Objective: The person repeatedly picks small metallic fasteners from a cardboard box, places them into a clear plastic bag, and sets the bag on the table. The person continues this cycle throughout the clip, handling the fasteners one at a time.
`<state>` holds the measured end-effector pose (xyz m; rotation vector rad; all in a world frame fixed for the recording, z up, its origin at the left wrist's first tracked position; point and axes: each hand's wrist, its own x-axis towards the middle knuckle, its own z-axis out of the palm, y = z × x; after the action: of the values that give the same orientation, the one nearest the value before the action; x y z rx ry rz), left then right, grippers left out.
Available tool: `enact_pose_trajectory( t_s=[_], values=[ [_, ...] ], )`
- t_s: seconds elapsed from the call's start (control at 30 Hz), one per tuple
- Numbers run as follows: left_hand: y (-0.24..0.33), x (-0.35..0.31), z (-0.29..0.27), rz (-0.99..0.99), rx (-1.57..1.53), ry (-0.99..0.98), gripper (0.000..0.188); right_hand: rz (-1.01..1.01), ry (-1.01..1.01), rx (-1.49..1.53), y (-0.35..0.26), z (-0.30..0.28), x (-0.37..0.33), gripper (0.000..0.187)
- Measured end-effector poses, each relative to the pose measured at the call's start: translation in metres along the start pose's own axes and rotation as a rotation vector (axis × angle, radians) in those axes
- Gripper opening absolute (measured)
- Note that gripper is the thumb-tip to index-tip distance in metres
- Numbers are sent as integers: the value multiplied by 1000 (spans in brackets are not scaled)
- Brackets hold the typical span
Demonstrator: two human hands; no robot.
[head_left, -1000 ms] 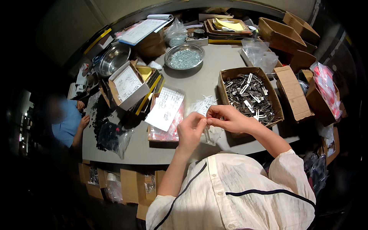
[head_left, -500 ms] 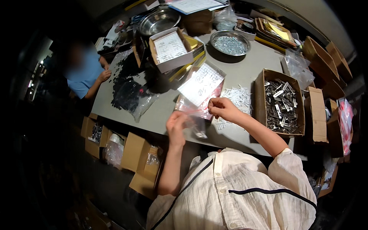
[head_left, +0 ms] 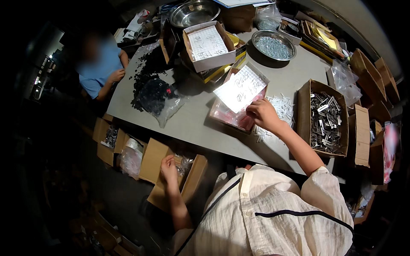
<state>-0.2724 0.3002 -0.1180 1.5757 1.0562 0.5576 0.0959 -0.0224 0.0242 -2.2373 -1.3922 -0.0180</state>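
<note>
On the near part of the table, my right hand (head_left: pixel 265 115) is over a shallow box (head_left: pixel 222 120) of clear plastic bags with pink-red parts. Its fingers are bent and pinched together against the bags; what lies between them is hidden. A white sheet with handwriting (head_left: pixel 240 90) lies across the box, touching the bags. My left hand (head_left: pixel 169 170) is below the table edge, over an open cardboard box (head_left: pixel 193 181). Its fingers are loosely bent and no held thing shows. Beside them in that box are clear plastic bags (head_left: pixel 184 165).
White strips (head_left: pixel 277 112) lie right of the shallow box. A carton of black and white clips (head_left: pixel 326 121) stands further right. Behind are a metal bowl of small shiny parts (head_left: pixel 273 46) and a white box (head_left: pixel 209 47). Black pieces (head_left: pixel 154 96) spread leftward, near another person (head_left: pixel 100 64).
My left hand has moved down and left from the table to the cardboard box, and the clear bag has left it. My right hand has come down onto the shallow box.
</note>
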Motion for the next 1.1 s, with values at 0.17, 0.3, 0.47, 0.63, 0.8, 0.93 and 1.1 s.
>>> enact_pose_trajectory(
  t_s=[0.17,0.3,0.47,0.63,0.8,0.93,1.1],
  values=[
    [62,-3,71,300,164,-4,29,272,202,509,-5,-30,-5,6],
    [168,-29,128,638,261,-114,37,272,295,533,-5,-37,-12,17],
    [265,-77,187,1027,230,-358,53,-136,128,95,-46,-71,-23,34],
    [272,-98,221,449,6,-772,35,3,174,433,-58,-86,-47,31],
    [258,-112,236,733,17,-719,13,260,156,642,-48,-88,-83,27],
    [257,-124,248,802,24,-740,12,339,128,690,-52,-90,-102,27],
    [256,-135,250,502,153,-772,8,484,-129,1061,-39,-90,-133,31]
  ],
)
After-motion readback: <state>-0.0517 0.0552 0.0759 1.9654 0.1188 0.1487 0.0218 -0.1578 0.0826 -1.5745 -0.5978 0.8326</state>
